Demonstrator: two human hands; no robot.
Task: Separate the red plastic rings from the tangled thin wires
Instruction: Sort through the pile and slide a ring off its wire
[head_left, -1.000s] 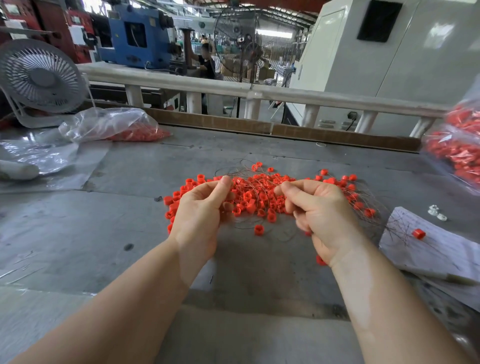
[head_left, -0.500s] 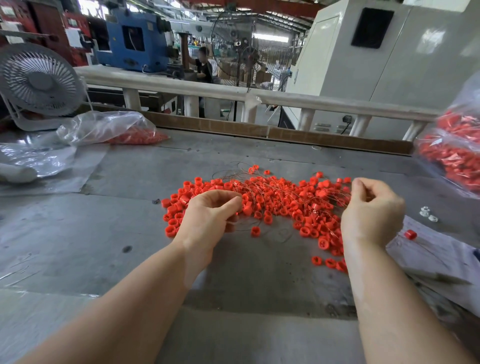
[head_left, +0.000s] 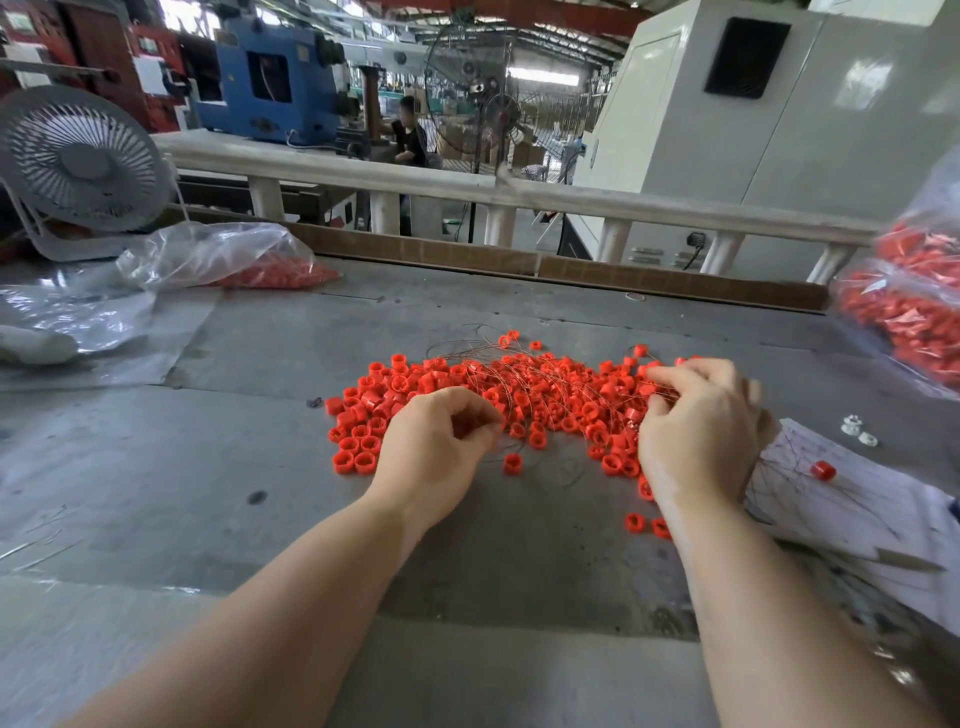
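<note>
Left hand (head_left: 434, 457) on grey table (head_left: 208, 467), fingers curled, pinching thin wires (head_left: 511, 415) at pile's near edge. Red rings (head_left: 561, 395) heaped between hands, strands threaded through. Right hand (head_left: 698, 431) fingers spread, pressing pile's right side.

Your left hand (head_left: 434, 449): fingers curled, pinching at thin wires (head_left: 511, 374) | your right hand (head_left: 698, 431): fingertips resting on red rings (head_left: 550, 395) | rings: spread across grey table (head_left: 208, 467), wires tangled over them | left: fan (head_left: 83, 161), plastic bag (head_left: 218, 254) | right: paper sheet (head_left: 857, 499) bearing one stray ring (head_left: 822, 470)
</note>
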